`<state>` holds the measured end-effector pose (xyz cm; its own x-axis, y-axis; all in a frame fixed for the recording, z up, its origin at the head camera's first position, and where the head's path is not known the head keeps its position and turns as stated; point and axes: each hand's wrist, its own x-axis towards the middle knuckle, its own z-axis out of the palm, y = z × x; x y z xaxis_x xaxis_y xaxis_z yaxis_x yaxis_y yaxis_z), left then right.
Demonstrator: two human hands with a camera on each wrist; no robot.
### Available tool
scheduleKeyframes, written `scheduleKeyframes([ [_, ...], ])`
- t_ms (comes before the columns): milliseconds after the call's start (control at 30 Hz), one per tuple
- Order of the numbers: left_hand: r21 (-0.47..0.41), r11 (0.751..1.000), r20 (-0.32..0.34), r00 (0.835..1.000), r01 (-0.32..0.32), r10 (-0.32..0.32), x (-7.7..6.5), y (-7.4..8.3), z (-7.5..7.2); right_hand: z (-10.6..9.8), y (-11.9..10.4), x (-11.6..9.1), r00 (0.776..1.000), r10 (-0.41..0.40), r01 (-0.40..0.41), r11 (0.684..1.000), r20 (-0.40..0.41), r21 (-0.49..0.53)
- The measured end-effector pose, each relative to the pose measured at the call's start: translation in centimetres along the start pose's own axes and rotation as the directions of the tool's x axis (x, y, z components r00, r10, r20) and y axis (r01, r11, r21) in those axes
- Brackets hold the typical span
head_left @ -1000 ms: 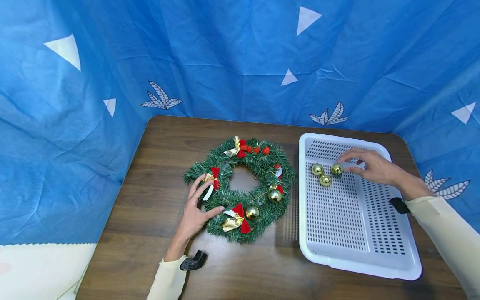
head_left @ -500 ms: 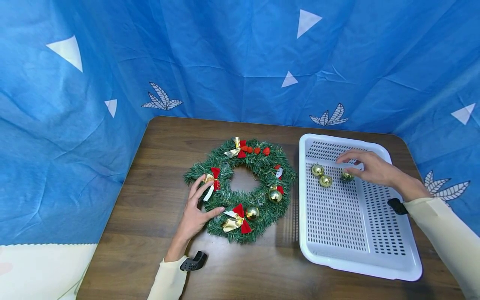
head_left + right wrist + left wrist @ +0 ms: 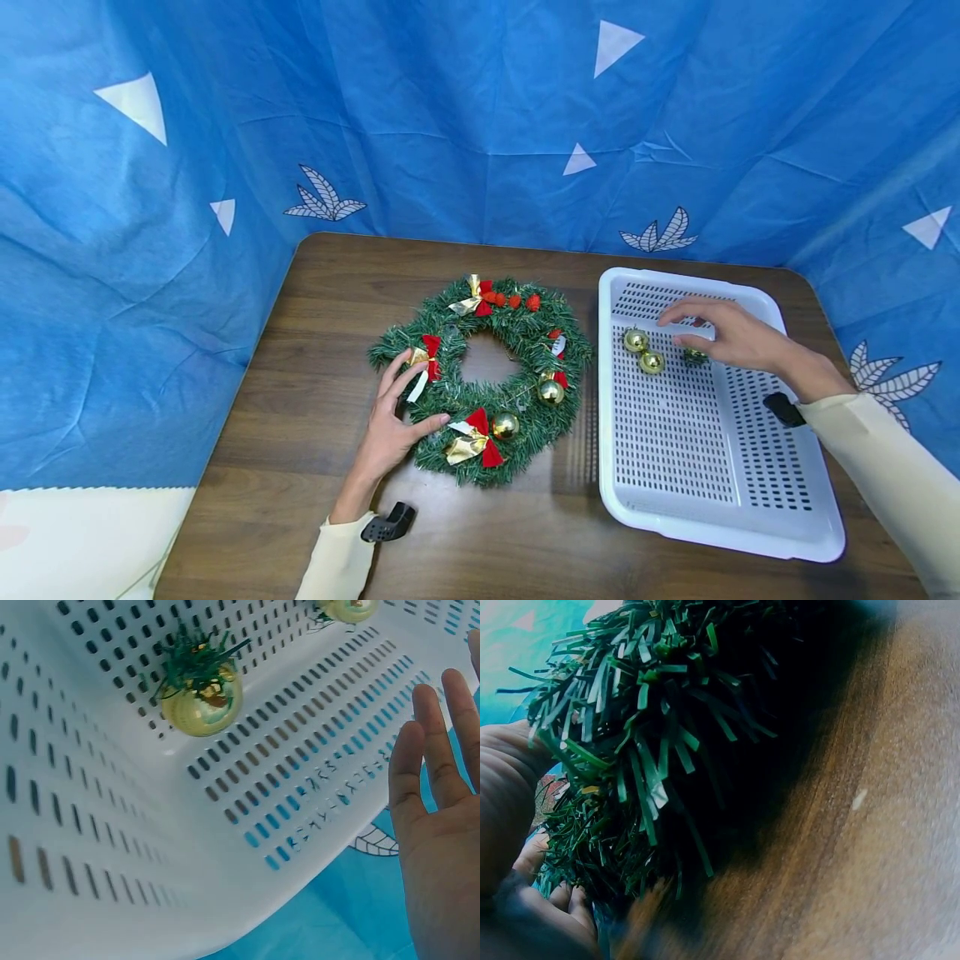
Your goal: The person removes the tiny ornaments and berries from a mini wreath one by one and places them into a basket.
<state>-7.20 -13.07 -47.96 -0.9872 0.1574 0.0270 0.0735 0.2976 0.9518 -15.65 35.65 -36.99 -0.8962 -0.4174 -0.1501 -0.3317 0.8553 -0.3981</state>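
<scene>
Blue cloth (image 3: 450, 92) printed with white triangles and leaves is hung behind a brown wooden table (image 3: 300, 392), on which a green wreath (image 3: 528, 421) is laid flat. At the wreath's lower left, the left hand (image 3: 386, 433) is set with thumb and fingers spread and the rim gripped loosely between them, probably so that the ring is kept from sliding. Red-and-gold bows (image 3: 474, 442) are spaced around the wreath; red berries (image 3: 513, 301) are set along its far side. Two gold baubles (image 3: 506, 426) are nested on its near and right parts, seemingly cradled by the needles.

Just right of the wreath, a white basket (image 3: 667, 442) is placed, likely for easy reach; loose balls would be stopped from rolling away by its walls. Two gold balls (image 3: 636, 339) are grouped inside, on the side toward the wreath. Farther from the wreath, a third ball (image 3: 695, 357) is partly hidden by the right hand (image 3: 738, 336), whose thumb and fingers are parted, with nothing seen held. Both hands are kept well apart.
</scene>
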Motion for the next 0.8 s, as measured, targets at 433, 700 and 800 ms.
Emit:
scheduleKeyframes([
  [433,-0.033,0.999,0.013,1.000,0.015,-0.015,-0.3,2.5,-0.3,-0.2,-1.6,0.7,0.996,-0.086,0.086,0.996,-0.019,0.011],
  [700,-0.030,1.000,-0.001,1.000,0.003,-0.003,-0.1,1.3,-0.1,0.0,-2.7,1.4,0.989,-0.146,0.146,0.989,-0.019,0.012],
  [800,-0.006,1.000,-0.006,1.000,0.008,-0.008,0.0,0.1,0.0,0.1,-3.1,1.6,0.984,-0.175,0.175,0.984,-0.022,0.020],
])
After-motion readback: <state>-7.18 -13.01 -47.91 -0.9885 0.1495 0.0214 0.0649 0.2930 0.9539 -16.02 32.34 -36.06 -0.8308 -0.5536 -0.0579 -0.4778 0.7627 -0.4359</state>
